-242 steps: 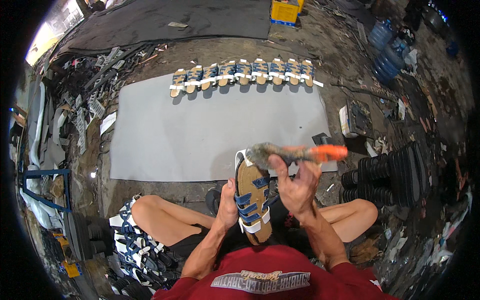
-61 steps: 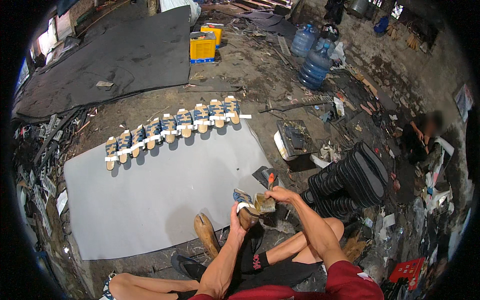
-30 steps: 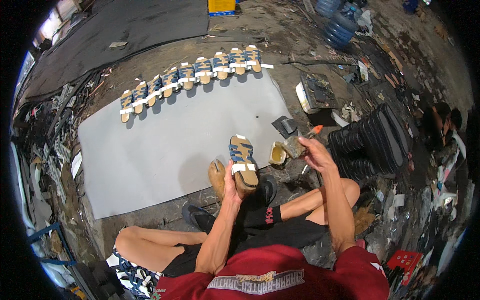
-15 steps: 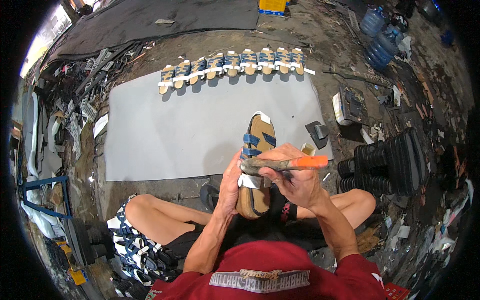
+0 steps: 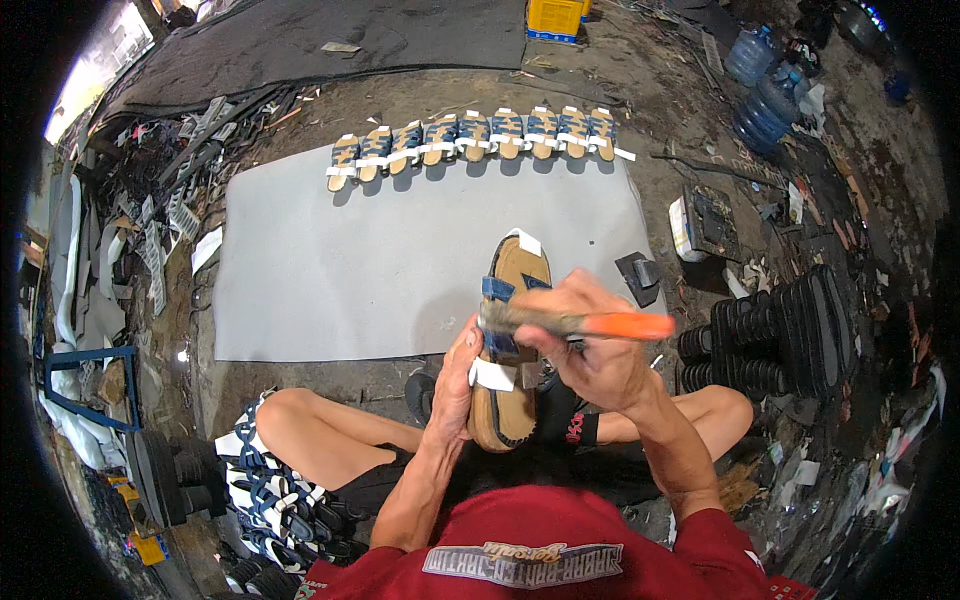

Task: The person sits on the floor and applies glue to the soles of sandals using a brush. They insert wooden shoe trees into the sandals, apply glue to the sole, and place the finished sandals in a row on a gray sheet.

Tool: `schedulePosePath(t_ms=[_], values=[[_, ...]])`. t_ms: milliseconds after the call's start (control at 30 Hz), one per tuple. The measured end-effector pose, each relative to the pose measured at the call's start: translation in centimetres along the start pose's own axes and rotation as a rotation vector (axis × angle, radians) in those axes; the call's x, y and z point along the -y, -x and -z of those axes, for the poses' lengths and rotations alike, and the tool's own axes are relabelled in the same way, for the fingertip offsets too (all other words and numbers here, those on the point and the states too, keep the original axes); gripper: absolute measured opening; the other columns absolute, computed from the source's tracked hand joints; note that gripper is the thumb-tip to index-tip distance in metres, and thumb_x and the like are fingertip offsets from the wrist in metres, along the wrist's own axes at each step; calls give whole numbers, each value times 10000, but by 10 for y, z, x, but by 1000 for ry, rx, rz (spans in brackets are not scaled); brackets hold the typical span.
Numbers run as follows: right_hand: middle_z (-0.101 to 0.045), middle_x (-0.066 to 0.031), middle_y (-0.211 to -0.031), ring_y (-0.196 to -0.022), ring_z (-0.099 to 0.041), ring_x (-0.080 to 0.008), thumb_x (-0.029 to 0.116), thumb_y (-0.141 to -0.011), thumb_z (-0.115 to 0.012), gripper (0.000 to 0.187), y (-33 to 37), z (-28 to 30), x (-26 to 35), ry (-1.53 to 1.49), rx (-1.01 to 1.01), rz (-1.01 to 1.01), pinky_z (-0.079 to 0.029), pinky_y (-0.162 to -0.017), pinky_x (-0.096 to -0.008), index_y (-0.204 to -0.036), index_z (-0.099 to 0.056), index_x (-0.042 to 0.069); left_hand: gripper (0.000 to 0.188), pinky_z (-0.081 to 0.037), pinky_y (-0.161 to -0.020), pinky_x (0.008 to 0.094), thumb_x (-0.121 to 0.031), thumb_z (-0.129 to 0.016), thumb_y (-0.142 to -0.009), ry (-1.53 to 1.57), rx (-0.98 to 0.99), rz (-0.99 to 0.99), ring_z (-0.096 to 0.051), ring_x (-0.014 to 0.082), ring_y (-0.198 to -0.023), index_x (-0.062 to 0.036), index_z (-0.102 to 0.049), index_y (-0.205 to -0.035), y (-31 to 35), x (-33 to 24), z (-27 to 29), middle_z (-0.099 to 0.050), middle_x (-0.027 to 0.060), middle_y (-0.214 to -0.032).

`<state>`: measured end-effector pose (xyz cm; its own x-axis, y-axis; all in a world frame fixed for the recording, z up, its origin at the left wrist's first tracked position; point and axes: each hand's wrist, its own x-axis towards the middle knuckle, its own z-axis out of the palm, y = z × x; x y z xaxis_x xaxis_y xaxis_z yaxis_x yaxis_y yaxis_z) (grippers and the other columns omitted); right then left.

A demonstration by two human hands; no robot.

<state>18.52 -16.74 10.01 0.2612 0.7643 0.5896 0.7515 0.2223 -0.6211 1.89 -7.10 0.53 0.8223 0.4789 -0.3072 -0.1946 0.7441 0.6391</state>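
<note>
My left hand wraps the left edge of a tan-soled sandal with blue straps and white strips at its toe and lower part. The sandal points away from me, above my lap. In my right hand is a hammer, its brown handle orange toward the right end. The hammer's head end is blurred by motion and lies over the left side of the blue straps, close to my left fingertips. My right hand covers part of the sandal's right edge.
A grey sheet lies ahead, with a row of similar sandals along its far edge. Black soles are stacked at right, near a white-sided container. Strapped uppers pile up by my left knee. Scraps litter both sides.
The hammer and right hand have shifted slightly, and the orange end now sits further right. My left hand still holds the sandal, which appears slightly lower in view.
</note>
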Motion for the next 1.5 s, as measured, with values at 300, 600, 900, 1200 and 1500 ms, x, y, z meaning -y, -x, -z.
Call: schedulePosePath(t_ms=[300, 600, 900, 1200, 1500], values=[[-763, -126, -997, -828, -721, -279, 187, -994, -746, 187, 4, 29, -9, -48, 76, -214, -569, -754, -388, -1081, -758, 21, 601, -633, -868, 386, -522, -494, -1101, 188, -82, 0, -753, 225, -1001, -30, -560, -1441, 6, -11, 15, -735, 130, -1200], [-757, -112, -968, -808, -710, -287, 222, -1001, -746, 204, 31, 23, -38, -154, 155, -319, -556, -772, -409, -1087, -764, 39, 576, -633, -819, 347, -563, -483, -1086, 199, -36, -72, -728, 196, -987, -78, -602, -1374, 11, -26, 8, -730, 104, -1200], [-775, -103, -1039, -874, -683, -184, 230, -1027, -718, 264, 10, 23, -42, -157, 193, -187, -551, -745, -369, -1086, -748, -26, 634, -629, -836, 368, -598, -516, -1059, 173, -57, -8, -742, 211, -960, -50, -620, -1360, 10, -22, 12, -741, 124, -1149], [-774, -129, -1062, -899, -722, -254, 205, -992, -753, 213, 5, -6, -21, -221, 310, -117, -557, -784, -366, -1122, -772, 36, 555, -603, -857, 351, -553, -472, -1091, 152, -136, -27, -704, 175, -997, -85, -605, -1359, 7, -26, 5, -711, 70, -1186], [-722, -106, -959, -706, -537, -189, 255, -994, -761, 289, 19, -31, -17, -300, 241, -83, -452, -633, -351, -1130, -754, 1, 623, -606, -938, 394, -566, -530, -1072, 296, -104, 62, -725, 214, -1074, -51, -587, -1419, 3, -18, 14, -714, 124, -1262]])
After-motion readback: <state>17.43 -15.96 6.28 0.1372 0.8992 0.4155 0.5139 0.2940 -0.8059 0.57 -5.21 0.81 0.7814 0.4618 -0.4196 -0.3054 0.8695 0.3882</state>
